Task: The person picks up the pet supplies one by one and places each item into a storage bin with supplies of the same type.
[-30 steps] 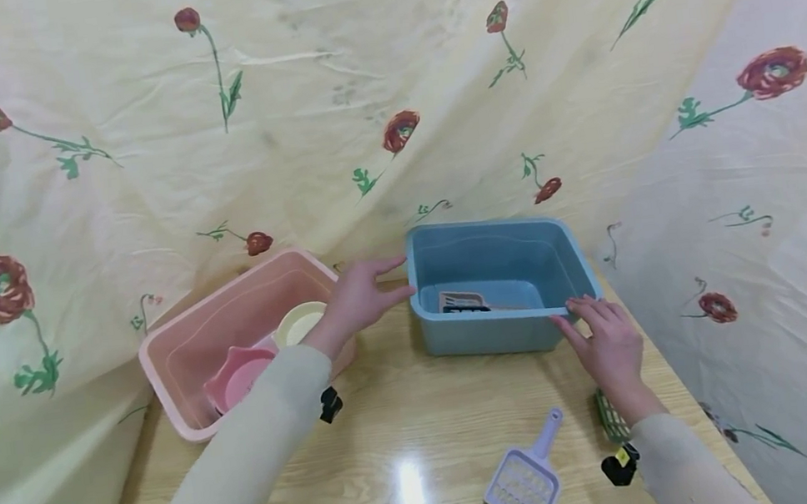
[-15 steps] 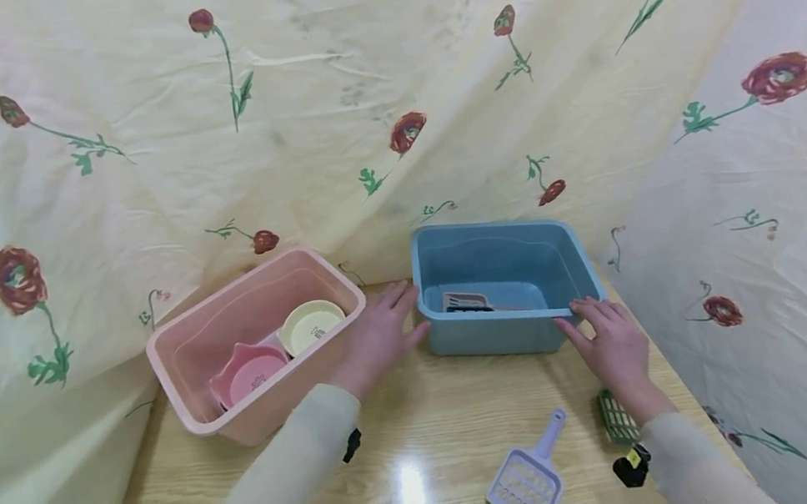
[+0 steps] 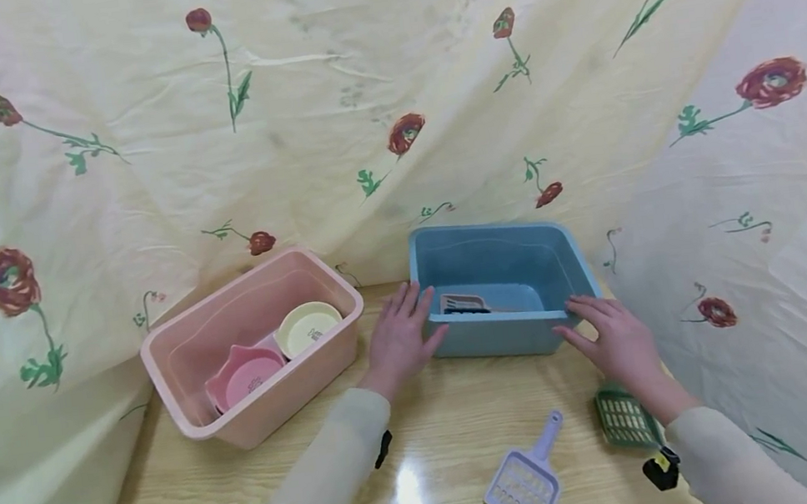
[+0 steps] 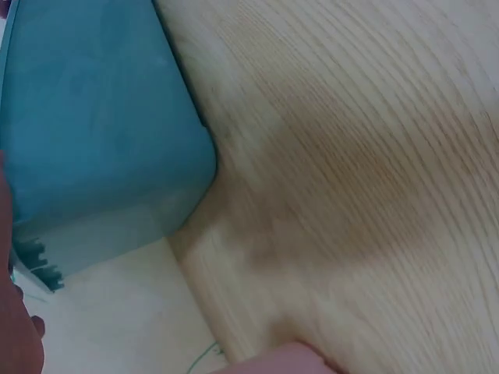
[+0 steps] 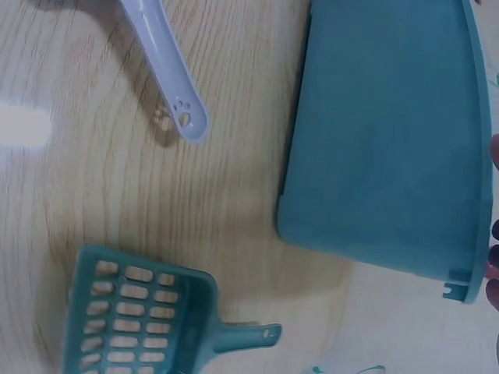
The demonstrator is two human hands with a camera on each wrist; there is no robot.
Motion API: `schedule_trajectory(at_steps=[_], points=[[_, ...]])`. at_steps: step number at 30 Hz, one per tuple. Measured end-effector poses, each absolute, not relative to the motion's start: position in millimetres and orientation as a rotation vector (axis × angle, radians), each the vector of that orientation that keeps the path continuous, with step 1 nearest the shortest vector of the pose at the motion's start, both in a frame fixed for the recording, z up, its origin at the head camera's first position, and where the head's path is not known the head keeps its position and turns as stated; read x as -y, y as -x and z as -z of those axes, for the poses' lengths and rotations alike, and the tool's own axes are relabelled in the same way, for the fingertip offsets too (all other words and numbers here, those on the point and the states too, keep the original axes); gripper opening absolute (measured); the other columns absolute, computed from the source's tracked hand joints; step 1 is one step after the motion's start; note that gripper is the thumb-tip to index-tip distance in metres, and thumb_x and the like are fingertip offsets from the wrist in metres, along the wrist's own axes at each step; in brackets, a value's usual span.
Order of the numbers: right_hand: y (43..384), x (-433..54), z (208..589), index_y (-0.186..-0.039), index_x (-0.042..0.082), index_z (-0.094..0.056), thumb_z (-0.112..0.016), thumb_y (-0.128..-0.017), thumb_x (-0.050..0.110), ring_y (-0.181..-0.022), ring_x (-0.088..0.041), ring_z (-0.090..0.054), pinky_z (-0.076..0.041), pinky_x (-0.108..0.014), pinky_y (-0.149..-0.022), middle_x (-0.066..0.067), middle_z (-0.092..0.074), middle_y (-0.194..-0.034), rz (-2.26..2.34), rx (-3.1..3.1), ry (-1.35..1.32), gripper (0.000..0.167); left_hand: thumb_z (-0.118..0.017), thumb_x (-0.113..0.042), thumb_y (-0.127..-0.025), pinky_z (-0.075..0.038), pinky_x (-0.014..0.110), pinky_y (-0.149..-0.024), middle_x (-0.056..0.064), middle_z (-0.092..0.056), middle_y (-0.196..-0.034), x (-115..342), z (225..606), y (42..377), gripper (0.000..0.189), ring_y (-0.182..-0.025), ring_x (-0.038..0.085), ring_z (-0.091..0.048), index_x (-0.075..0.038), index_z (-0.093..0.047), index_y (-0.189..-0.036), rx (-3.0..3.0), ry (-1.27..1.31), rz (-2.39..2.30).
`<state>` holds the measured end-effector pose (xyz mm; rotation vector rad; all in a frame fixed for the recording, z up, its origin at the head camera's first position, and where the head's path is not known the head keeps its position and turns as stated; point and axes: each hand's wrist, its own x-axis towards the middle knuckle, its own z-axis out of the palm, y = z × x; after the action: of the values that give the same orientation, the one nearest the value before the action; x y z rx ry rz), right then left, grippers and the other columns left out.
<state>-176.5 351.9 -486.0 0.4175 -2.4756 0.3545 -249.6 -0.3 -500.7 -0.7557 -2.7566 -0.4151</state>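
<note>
A blue plastic bin (image 3: 489, 336) stands against the cloth at the back of the table. Inside lie a pinkish-grey scoop (image 3: 461, 302) and a dark slotted utensil, partly hidden by the front rim. My left hand (image 3: 401, 340) touches the bin's left front corner, fingers straight and spread, thumb toward the front wall. At the opposite front corner my right hand (image 3: 617, 341) rests its extended fingers on the rim, thumb low beside the front wall. In the right wrist view fingertips (image 5: 494, 296) show at the rim's edge. Both wrist views leave most of each hand out.
Left of the blue bin stands a pink bin (image 3: 301, 399) holding a pink ear-shaped bowl (image 3: 248, 376) and a cream bowl (image 3: 307, 327). On the wooden table (image 3: 372, 491) lie a lilac litter scoop (image 3: 526, 485) and a green litter scoop (image 3: 624, 418), the latter beneath my right forearm.
My left hand has swung from the blue bin's left rim, over the pink bin's edge, forward and right to the left front corner. My right hand has stayed at the right front corner.
</note>
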Motion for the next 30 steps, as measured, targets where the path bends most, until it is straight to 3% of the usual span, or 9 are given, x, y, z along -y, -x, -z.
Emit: schedule_trajectory(at_steps=[8, 13, 16, 24, 30], points=[[172, -353, 471, -0.119, 0.003, -0.079, -0.037, -0.100, 0.080, -0.105, -0.043, -0.073, -0.063, -0.060, -0.070, -0.019, -0.078, -0.120, -0.307, 2.462, -0.516, 0.090, -0.056, -0.057, -0.108, -0.031, 0.050, -0.130, 0.012, -0.040, -0.169, -5, 503, 250, 0.070, -0.160, 0.030, -0.032, -0.015, -0.046, -0.163, 2.736, 0.742, 0.450], [160, -349, 453, -0.122, 0.005, -0.078, -0.074, -0.098, 0.054, -0.083, -0.032, -0.078, -0.063, -0.054, -0.065, -0.017, -0.080, -0.114, -0.350, 2.595, -0.557, 0.054, -0.055, -0.059, -0.107, -0.030, 0.049, -0.130, 0.012, -0.039, -0.170, -7, 504, 252, 0.071, -0.161, 0.029, -0.030, -0.016, -0.046, -0.163, 2.736, 0.752, 0.423], [155, -344, 442, -0.124, 0.006, -0.078, -0.085, -0.092, 0.034, -0.078, -0.023, -0.077, -0.064, -0.049, -0.067, -0.012, -0.081, -0.110, -0.444, 2.757, -0.551, 0.043, -0.054, -0.061, -0.107, -0.029, 0.048, -0.131, 0.011, -0.039, -0.170, -7, 504, 254, 0.073, -0.161, 0.028, -0.030, -0.016, -0.045, -0.164, 2.735, 0.764, 0.408], [146, -333, 441, -0.119, 0.008, -0.079, -0.077, -0.100, 0.035, -0.087, -0.008, -0.074, -0.063, -0.027, -0.075, 0.005, -0.080, -0.104, -0.823, 3.107, -0.596, 0.033, -0.052, -0.062, -0.107, -0.023, 0.047, -0.133, 0.012, -0.036, -0.172, -7, 503, 258, 0.075, -0.163, 0.028, -0.025, -0.016, -0.043, -0.165, 2.784, 0.770, 0.403], [138, -338, 464, -0.116, 0.004, -0.078, -0.075, -0.101, 0.037, -0.085, -0.005, -0.070, -0.060, -0.026, -0.072, 0.006, -0.078, -0.101, -0.962, 3.256, -0.625, 0.036, -0.051, -0.064, -0.107, -0.025, 0.045, -0.132, 0.013, -0.035, -0.172, -9, 504, 259, 0.079, -0.163, 0.027, -0.026, -0.013, -0.040, -0.166, 2.792, 0.756, 0.382]])
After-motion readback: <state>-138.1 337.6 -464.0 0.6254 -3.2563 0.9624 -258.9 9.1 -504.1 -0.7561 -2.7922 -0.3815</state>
